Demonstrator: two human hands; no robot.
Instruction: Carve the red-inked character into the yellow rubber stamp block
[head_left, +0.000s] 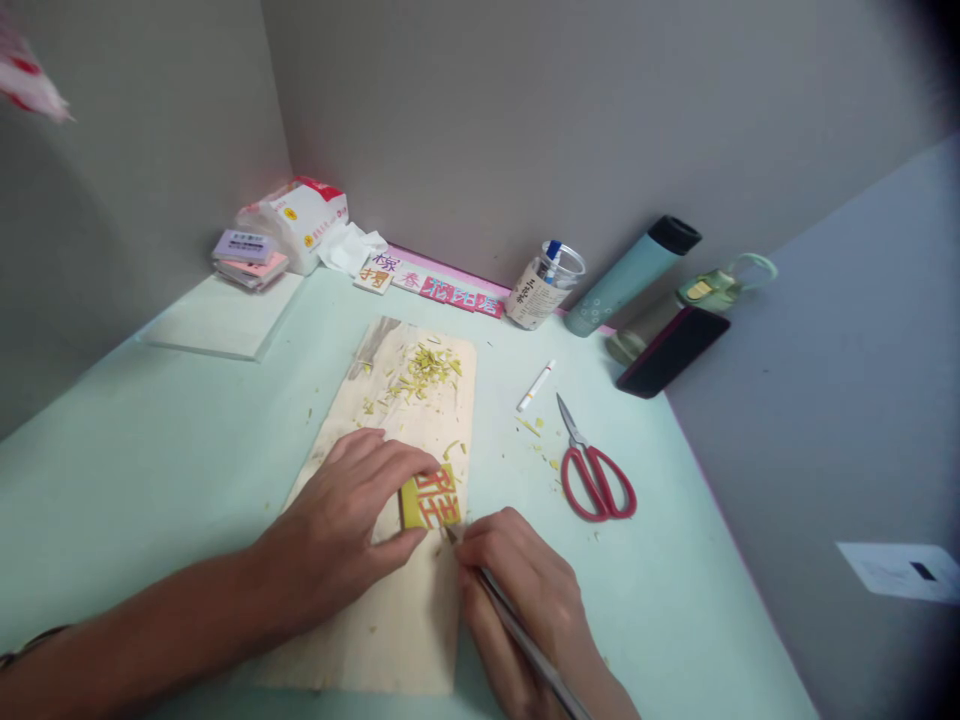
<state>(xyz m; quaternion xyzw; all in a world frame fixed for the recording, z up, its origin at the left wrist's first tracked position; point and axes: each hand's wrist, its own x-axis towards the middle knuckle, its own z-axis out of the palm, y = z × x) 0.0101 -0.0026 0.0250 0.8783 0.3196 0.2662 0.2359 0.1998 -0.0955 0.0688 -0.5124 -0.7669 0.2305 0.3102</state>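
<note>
A yellow carving block [430, 499] with a red-orange character on its face rests on the wooden board [420, 610]. My left hand [352, 500] holds it, thumb at the near edge and fingers over the far edge. Between the fingers of my right hand [517, 590] is a slim metal carving knife [517, 630], held like a pen. Its pointed tip meets the near right corner of the block. Yellow shavings [431, 372] are heaped at the far end of the board, with a few more crumbs beside the block.
Red-handled scissors [598, 482] and a small white stick [536, 386] lie right of the board. Along the wall stand a tissue pack [300, 220], carved character tiles [450, 293], a clear cup [540, 290], a teal bottle [626, 280] and a leaning phone [671, 352].
</note>
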